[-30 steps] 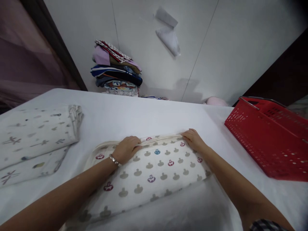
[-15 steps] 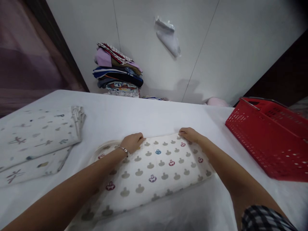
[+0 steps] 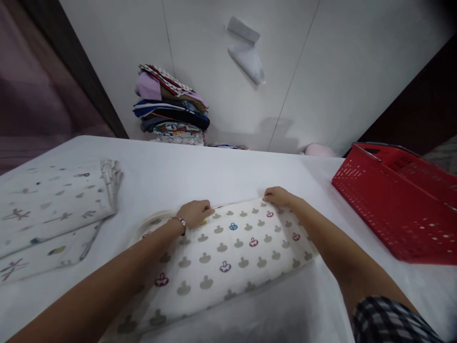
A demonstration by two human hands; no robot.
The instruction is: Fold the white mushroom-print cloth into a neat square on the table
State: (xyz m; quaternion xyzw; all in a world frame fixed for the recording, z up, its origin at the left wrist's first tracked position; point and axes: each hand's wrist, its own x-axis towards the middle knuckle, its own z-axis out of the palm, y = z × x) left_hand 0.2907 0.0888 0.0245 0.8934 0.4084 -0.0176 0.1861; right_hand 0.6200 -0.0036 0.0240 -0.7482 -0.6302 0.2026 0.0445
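Note:
A white cloth printed with mushrooms [image 3: 228, 247] lies folded in front of me on the white table. Its far edge is pinched at two places. My left hand [image 3: 194, 214], with a bracelet at the wrist, is closed on that edge left of the middle. Near the far right corner, my right hand [image 3: 278, 196] grips the same edge between thumb and fingers. Both forearms lie across parts of the cloth and hide some of its left and right sides.
Another folded white cloth with small prints [image 3: 57, 205] lies at the left. A red perforated basket [image 3: 400, 205] stands at the right. Stacked folded clothes [image 3: 171, 107] rise beyond the far edge of the table [image 3: 232, 171]. A clear plastic piece [image 3: 248, 55] is on the wall.
Both hands keep hold of the cloth's far edge and have hardly moved; the right one is slightly higher. The whole view has shifted a little.

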